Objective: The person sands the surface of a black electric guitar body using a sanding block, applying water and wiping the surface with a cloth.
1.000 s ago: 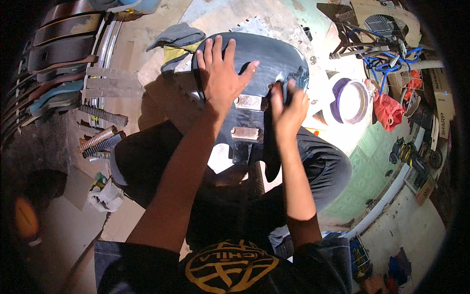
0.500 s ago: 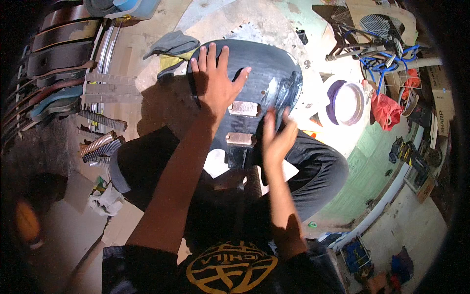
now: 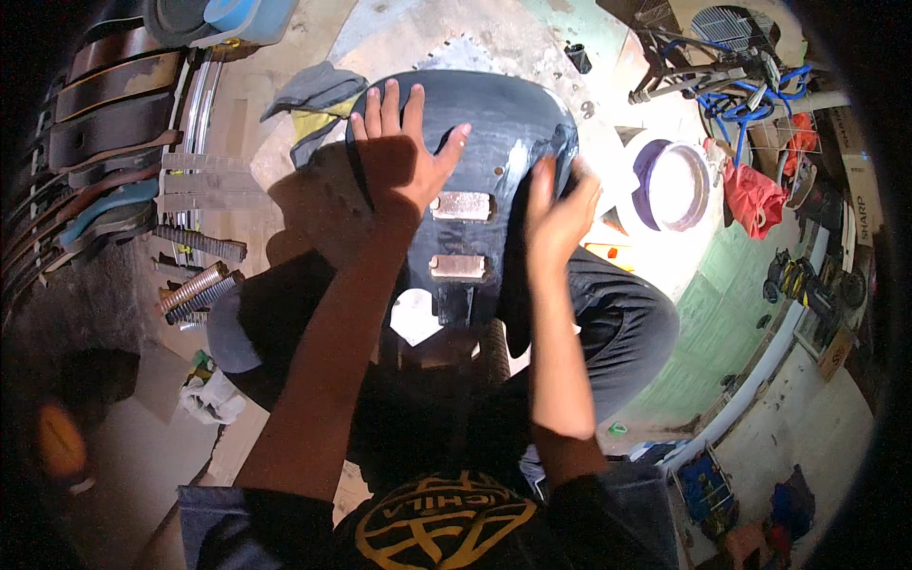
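A dark electric guitar body (image 3: 480, 119) lies across my lap, with two pale rectangular pickup cavities (image 3: 462, 205) and a neck pocket at the near end. My left hand (image 3: 404, 166) rests flat on its upper left, fingers spread. At the right edge of the body is my right hand (image 3: 560, 214), thumb on the near side and fingers bent, slightly blurred. Something dark shows at its fingertips, too much like the guitar's surface to name. The body's right side has a wet-looking shine.
A round tub (image 3: 670, 185) with a purple inner wall stands right of the guitar. A dark grey and yellow cloth (image 3: 328, 104) lies to its left. Several guitar bodies (image 3: 109, 133) are racked at far left. Blue cable (image 3: 760, 104) and a red bag (image 3: 755, 201) are at upper right.
My right hand has moved up and slightly right along the guitar body's edge. My left hand stays flat on the same spot; the whole view has shifted slightly.
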`<state>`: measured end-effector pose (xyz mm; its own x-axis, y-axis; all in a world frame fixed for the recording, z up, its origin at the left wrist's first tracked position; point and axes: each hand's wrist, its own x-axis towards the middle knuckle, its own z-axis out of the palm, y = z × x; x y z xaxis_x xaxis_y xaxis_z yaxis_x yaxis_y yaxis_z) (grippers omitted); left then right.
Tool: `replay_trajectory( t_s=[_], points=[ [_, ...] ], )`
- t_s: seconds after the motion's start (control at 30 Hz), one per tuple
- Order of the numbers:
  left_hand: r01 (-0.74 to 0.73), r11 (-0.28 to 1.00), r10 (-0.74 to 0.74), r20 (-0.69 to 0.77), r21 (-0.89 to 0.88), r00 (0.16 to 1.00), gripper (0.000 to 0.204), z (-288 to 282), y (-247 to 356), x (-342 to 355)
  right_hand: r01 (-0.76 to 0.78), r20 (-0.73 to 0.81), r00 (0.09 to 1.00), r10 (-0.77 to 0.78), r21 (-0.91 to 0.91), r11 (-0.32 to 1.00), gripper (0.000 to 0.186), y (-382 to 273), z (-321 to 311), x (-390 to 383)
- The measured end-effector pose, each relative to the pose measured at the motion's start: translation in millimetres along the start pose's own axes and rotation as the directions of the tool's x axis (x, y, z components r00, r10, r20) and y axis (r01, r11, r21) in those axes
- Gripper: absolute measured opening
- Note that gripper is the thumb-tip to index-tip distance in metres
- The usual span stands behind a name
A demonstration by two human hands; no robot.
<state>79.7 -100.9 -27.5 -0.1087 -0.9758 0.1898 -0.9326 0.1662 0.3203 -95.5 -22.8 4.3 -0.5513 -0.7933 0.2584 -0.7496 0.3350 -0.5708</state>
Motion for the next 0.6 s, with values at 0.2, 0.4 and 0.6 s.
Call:
replay_trajectory(
  t_s=[0.2,0.4,0.6],
  points=[
    [0.005,1.0,-0.005,0.028,0.029,1.0,0.081,0.8,1.1,0.5,0.001,0.05,0.999,-0.002,0.013,1.0,0.044,9.8,-18.4,-61.0],
    [-0.005,1.0,0.006,0.03,-0.016,1.0,0.078,-0.8,1.1,0.2,-0.057,0.003,0.998,0.057,-0.025,0.998,0.045,0.3,4.1,17.9],
    [0.032,0.999,-0.035,0.09,0.033,0.995,0.079,-8.9,6.3,3.0,-0.062,0.033,0.998,0.062,0.001,0.998,0.047,4.8,-11.9,-42.5]
  ],
)
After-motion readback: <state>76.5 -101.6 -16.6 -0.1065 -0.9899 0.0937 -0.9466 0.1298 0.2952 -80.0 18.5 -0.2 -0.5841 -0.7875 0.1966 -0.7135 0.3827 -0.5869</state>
